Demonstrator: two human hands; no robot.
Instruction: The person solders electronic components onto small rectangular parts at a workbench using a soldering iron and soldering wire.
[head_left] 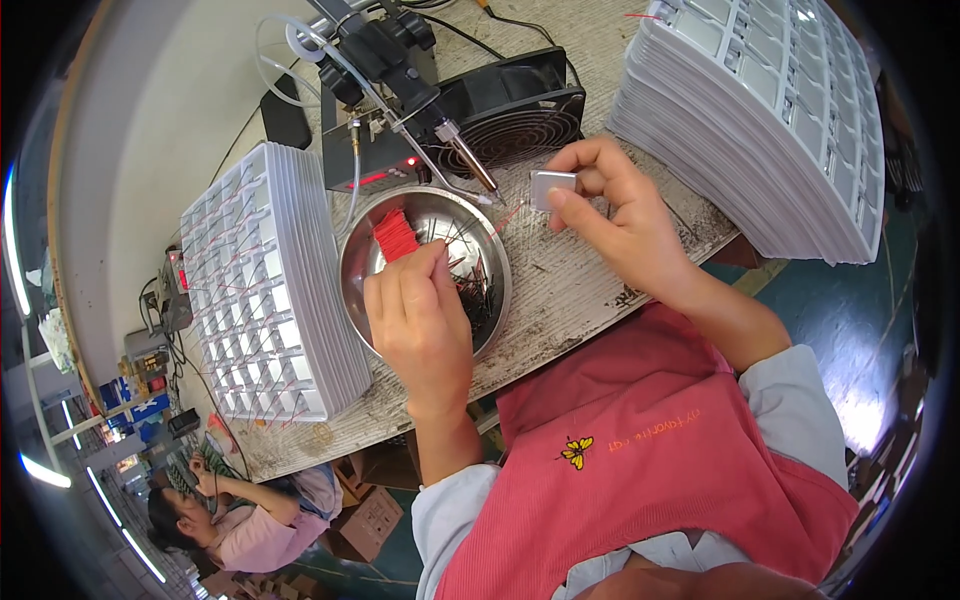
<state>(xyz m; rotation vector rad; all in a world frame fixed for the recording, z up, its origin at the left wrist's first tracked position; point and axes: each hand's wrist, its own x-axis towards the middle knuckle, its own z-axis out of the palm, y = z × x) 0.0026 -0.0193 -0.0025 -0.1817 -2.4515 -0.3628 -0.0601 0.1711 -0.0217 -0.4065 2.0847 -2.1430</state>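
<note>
My right hand (625, 225) pinches a small flat silver-white square piece (552, 188) between thumb and fingers. From that piece a thin red wire (511, 216) runs toward the bowl, just below the tip of a soldering iron (470, 160) clamped in a stand. My left hand (420, 320) is over the steel bowl (503, 310), its thumb and forefinger pressed together. Whatever is in that pinch is too small to make out. Inside the bowl lie a bundle of red wires (395, 235) and many loose dark wires (482, 290).
Stacked white trays (320, 290) holding square pieces and red wires stand at left; a taller tray stack (700, 130) rises at right. A black fan (525, 115) and a box with red lights (375, 165) sit behind the bowl. Another person (255, 525) works at lower left.
</note>
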